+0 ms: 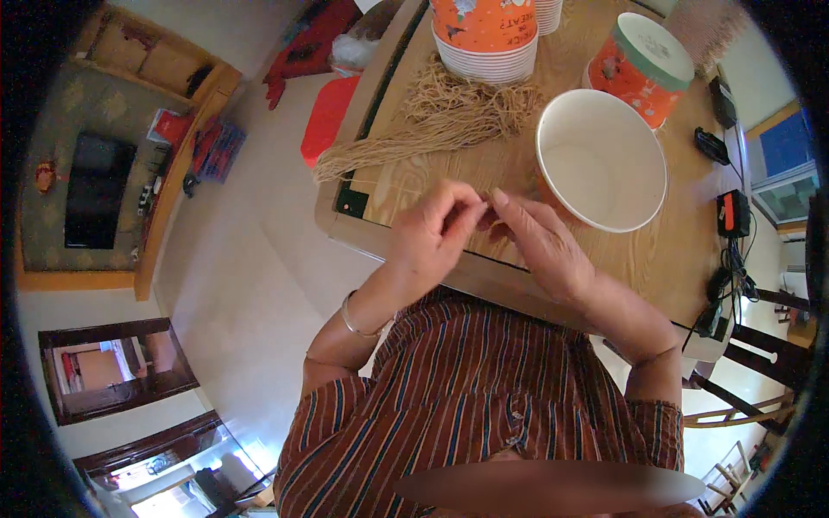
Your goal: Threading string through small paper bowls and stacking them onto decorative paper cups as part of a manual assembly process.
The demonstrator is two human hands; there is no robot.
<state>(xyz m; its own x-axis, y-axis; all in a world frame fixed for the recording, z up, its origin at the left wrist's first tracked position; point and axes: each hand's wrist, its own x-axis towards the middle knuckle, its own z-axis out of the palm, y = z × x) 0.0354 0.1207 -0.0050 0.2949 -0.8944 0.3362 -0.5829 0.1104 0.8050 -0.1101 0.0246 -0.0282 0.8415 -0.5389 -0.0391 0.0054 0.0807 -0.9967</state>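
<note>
Over the front edge of the table, my left hand (439,233) and my right hand (548,249) meet, fingertips pinched close together. What lies between the fingers is too small to make out. A bundle of tan twine strands (432,129) is spread beyond my left hand, its gathered end reaching the left table edge. Just past my right hand stands a white-lined paper bucket (602,164), open at the top, its inside facing me. Behind the twine rises a stack of orange printed paper buckets (485,39). An orange bucket with a pale green lid (654,52) is at the far right.
Black adapters (732,214) and tangled cables lie along the right side of the wooden table (656,259). A red stool (328,121) stands off the left edge. Dark wooden chairs (768,363) are at the right. A television (99,190) hangs on the left wall.
</note>
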